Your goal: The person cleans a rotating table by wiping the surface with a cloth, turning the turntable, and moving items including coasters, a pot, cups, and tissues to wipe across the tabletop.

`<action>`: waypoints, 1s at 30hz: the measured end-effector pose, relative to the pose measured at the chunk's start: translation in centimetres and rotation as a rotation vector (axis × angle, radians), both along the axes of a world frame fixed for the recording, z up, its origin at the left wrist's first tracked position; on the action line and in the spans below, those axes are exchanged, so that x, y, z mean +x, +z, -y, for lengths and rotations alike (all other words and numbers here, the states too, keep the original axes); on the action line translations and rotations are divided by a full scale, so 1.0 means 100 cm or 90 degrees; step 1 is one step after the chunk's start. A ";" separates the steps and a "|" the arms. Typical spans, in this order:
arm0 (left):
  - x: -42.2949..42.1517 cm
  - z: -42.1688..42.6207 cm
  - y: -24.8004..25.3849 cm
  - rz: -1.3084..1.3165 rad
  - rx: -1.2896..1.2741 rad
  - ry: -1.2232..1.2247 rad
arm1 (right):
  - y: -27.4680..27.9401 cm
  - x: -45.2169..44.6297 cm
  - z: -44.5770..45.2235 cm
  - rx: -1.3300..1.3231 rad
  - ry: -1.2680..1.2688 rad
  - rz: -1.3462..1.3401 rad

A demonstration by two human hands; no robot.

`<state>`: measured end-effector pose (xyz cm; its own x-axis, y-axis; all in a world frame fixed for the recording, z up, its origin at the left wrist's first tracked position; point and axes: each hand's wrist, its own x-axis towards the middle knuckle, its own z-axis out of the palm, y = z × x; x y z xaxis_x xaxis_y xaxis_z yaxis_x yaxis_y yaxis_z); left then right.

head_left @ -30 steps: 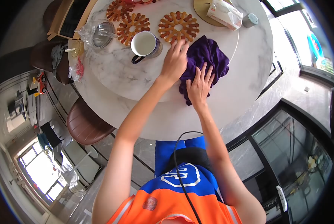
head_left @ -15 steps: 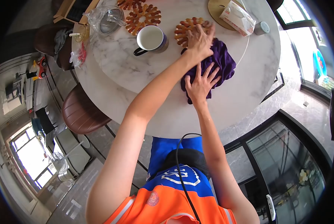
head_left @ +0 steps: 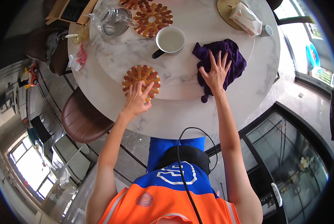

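On the marbled round table [head_left: 174, 121], my left hand [head_left: 137, 98] rests over the near part of a round wooden trivet [head_left: 141, 73], its fingers spread apart at the trivet's surface. My right hand [head_left: 216, 72] lies with fingers fanned out on a crumpled purple cloth [head_left: 235, 61]. A mug [head_left: 170, 40] with a white inside and a dark handle stands between the hands, farther back. Behind it to the left lies another wooden trivet [head_left: 153, 18], with part of a third [head_left: 135, 3] at the top edge.
A glass teapot [head_left: 112, 22] stands at the back left, near a cardboard box [head_left: 58, 11]. Back right are a tissue pack [head_left: 245, 18], a round gold board [head_left: 225, 13] and a small grey cylinder [head_left: 266, 30]. A brown chair [head_left: 84, 116] stands at the table's left edge.
My left hand has moved from beside the cloth to the near left, and the trivet that was there now lies under it. My right hand and the cloth appear farther right.
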<state>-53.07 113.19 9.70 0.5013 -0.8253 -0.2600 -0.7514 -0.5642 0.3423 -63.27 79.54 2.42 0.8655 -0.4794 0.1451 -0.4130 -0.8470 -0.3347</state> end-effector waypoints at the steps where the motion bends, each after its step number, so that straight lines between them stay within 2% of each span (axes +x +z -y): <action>1: 0.007 -0.005 -0.004 -0.005 -0.006 -0.006 | -0.001 -0.001 -0.003 -0.003 -0.006 0.011; 5: 0.020 0.017 -0.018 0.040 -0.090 0.021 | -0.009 -0.002 -0.012 0.034 0.041 0.022; 7: 0.003 0.050 -0.047 -0.019 -0.244 0.039 | -0.001 -0.005 -0.013 0.025 0.064 0.011; 10: -0.033 0.133 -0.063 0.028 -0.272 0.065 | 0.009 -0.012 -0.008 0.009 0.145 -0.038; 12: -0.045 0.159 -0.071 0.034 -0.267 0.188 | 0.016 -0.005 -0.002 0.000 0.187 -0.088; 15: -0.048 0.158 -0.085 0.090 -0.235 0.148 | 0.013 0.027 0.019 -0.004 0.223 -0.102; 21: -0.053 0.162 -0.084 0.075 -0.260 0.159 | -0.021 0.147 0.059 -0.032 0.196 0.067; 25: -0.053 0.160 -0.080 0.074 -0.230 0.155 | -0.032 0.223 0.068 -0.074 0.154 0.092; 28: -0.052 0.159 -0.081 0.090 -0.239 0.146 | -0.029 0.219 0.072 -0.053 0.156 0.099; 30: -0.052 0.159 -0.077 0.104 -0.253 0.157 | -0.026 0.174 0.073 -0.032 0.138 0.115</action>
